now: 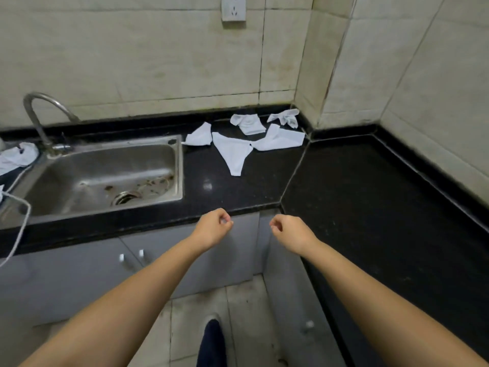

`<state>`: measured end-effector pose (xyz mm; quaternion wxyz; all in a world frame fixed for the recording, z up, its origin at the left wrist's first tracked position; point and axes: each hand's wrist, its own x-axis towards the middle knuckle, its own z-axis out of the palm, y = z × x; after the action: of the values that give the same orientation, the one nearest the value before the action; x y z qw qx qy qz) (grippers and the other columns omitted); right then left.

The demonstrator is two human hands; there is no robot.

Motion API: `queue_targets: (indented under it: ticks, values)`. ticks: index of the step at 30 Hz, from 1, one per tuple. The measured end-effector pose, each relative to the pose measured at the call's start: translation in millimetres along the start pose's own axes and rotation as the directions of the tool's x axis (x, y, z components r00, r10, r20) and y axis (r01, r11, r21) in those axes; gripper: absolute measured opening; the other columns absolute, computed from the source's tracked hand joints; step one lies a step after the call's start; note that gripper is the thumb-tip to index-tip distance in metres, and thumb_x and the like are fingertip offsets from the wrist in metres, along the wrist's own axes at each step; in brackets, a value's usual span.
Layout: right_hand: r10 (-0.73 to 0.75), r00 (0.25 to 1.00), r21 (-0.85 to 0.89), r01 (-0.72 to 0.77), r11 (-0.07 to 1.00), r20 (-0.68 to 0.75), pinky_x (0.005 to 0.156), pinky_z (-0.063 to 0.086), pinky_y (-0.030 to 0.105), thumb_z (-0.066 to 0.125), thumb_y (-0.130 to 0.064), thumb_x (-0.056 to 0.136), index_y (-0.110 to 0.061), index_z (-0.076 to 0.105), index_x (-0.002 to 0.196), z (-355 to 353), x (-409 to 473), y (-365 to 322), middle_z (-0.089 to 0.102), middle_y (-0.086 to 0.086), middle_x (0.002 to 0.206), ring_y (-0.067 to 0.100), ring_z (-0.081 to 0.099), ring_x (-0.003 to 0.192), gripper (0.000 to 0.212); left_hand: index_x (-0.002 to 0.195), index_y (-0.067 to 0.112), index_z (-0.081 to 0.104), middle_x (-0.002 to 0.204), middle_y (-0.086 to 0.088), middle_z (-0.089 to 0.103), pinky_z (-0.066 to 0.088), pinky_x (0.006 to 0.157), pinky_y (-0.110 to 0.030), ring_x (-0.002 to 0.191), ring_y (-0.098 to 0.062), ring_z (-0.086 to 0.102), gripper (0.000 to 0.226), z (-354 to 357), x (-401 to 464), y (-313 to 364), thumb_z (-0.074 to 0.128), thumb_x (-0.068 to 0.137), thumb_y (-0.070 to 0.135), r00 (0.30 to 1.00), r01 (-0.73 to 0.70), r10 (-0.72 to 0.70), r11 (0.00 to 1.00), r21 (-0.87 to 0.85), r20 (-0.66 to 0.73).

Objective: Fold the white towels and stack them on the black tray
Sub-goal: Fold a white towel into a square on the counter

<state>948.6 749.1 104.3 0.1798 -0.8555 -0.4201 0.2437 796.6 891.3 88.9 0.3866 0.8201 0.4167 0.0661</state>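
Note:
Several crumpled white towels lie unfolded on the black countertop (pixel 357 197) near the back corner: one long piece (pixel 232 152), one to its left (pixel 199 136), one to its right (pixel 281 139), and two against the wall (pixel 248 123) (pixel 285 116). My left hand (pixel 213 229) and my right hand (pixel 287 231) hover in front of the counter's front edge, well short of the towels. Both have curled fingers and hold nothing. No black tray is in view.
A steel sink (pixel 105 176) with a curved tap (pixel 42 115) is set into the counter at the left. More white cloth (pixel 16 157) and a white cable (pixel 18 223) lie at the far left. Grey cabinet doors (pixel 132 263) stand below. Tiled walls meet at the back corner.

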Motion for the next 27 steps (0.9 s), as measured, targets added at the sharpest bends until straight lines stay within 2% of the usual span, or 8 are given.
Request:
queue_targets:
  ticks: [5, 11, 16, 19, 21, 24, 25, 27]
  values:
    - [0.059, 0.998, 0.028, -0.058, 0.998, -0.012, 0.083, 0.052, 0.035, 0.046, -0.021, 0.095, -0.015, 0.065, 0.108, 4, 101, -27, 0.068, 0.006, 0.106, 0.023, 0.063, 0.095, 0.024, 0.083, 0.015, 0.059, 0.065, 0.004, 0.055, 0.048, 0.071, -0.032, 0.068, -0.017, 0.054, 0.006, -24, 102, -6, 0.057, 0.088, 0.018, 0.994, -0.066, 0.061, 0.996, 0.061, 0.088]
    - [0.064, 0.998, -0.021, -0.064, 0.998, 0.004, 0.094, 0.047, 0.035, 0.048, -0.017, 0.093, -0.015, 0.063, 0.116, 10, 181, -41, 0.059, 0.009, 0.119, 0.026, 0.057, 0.11, 0.027, 0.104, 0.016, 0.059, 0.093, 0.0, 0.061, 0.051, 0.081, -0.037, 0.086, -0.019, 0.059, 0.015, -30, 188, -15, 0.053, 0.091, 0.02, 0.971, -0.136, 0.091, 0.97, 0.2, 0.22]
    - [-0.028, 1.0, -0.069, 0.028, 0.997, 0.007, 0.091, 0.048, 0.042, 0.05, -0.017, 0.093, -0.015, 0.06, 0.12, 21, 244, -40, 0.053, 0.009, 0.118, 0.028, 0.053, 0.109, 0.029, 0.125, 0.016, 0.049, 0.119, -0.005, 0.05, 0.048, 0.09, -0.038, 0.111, -0.022, 0.049, 0.033, -16, 236, -23, 0.052, 0.092, 0.019, 0.969, -0.224, 0.177, 0.925, 0.307, 0.173]
    - [-0.105, 0.994, -0.142, 0.107, 0.984, 0.022, 0.092, 0.046, 0.04, 0.05, -0.02, 0.094, -0.017, 0.054, 0.127, 27, 278, -38, 0.051, 0.005, 0.122, 0.024, 0.05, 0.112, 0.034, 0.132, 0.016, 0.045, 0.127, -0.005, 0.047, 0.047, 0.092, -0.036, 0.115, -0.021, 0.046, 0.04, -8, 259, -27, 0.052, 0.093, 0.018, 0.973, -0.221, 0.186, 0.912, 0.346, 0.134]
    - [-0.167, 0.986, -0.219, 0.168, 0.961, 0.021, 0.086, 0.044, 0.036, 0.052, -0.022, 0.092, -0.016, 0.055, 0.124, 30, 295, -33, 0.053, 0.004, 0.119, 0.024, 0.051, 0.109, 0.032, 0.129, 0.016, 0.048, 0.127, -0.003, 0.047, 0.045, 0.092, -0.034, 0.115, -0.02, 0.046, 0.036, -4, 272, -27, 0.049, 0.093, 0.021, 0.971, -0.233, 0.192, 0.889, 0.395, 0.14]
    - [-0.301, 0.954, -0.293, 0.287, 0.912, 0.0, 0.07, 0.041, 0.035, 0.062, -0.02, 0.084, -0.012, 0.064, 0.1, 32, 313, -27, 0.061, 0.008, 0.1, 0.028, 0.058, 0.092, 0.018, 0.121, 0.017, 0.051, 0.124, -0.001, 0.049, 0.041, 0.09, -0.029, 0.113, -0.017, 0.046, 0.029, 0, 286, -24, 0.045, 0.095, 0.026, 0.963, -0.269, 0.223, 0.838, 0.474, 0.151]
    - [-0.336, 0.942, -0.309, 0.324, 0.894, 0.017, 0.07, 0.042, 0.036, 0.063, -0.019, 0.084, -0.011, 0.064, 0.097, 30, 318, -26, 0.061, 0.008, 0.099, 0.028, 0.059, 0.091, 0.016, 0.12, 0.017, 0.051, 0.123, 0.0, 0.049, 0.039, 0.09, -0.029, 0.113, -0.017, 0.046, 0.028, 1, 289, -22, 0.044, 0.095, 0.028, 0.962, -0.273, 0.229, 0.827, 0.492, 0.149]
    - [-0.373, 0.924, -0.307, 0.379, 0.873, 0.079, 0.079, 0.041, 0.035, 0.054, -0.022, 0.09, -0.011, 0.061, 0.103, 23, 326, -26, 0.058, 0.007, 0.107, 0.025, 0.055, 0.1, 0.018, 0.117, 0.018, 0.053, 0.121, 0.0, 0.05, 0.036, 0.09, -0.028, 0.112, -0.016, 0.046, 0.027, 3, 293, -21, 0.043, 0.096, 0.032, 0.963, -0.268, 0.234, 0.821, 0.503, 0.131]
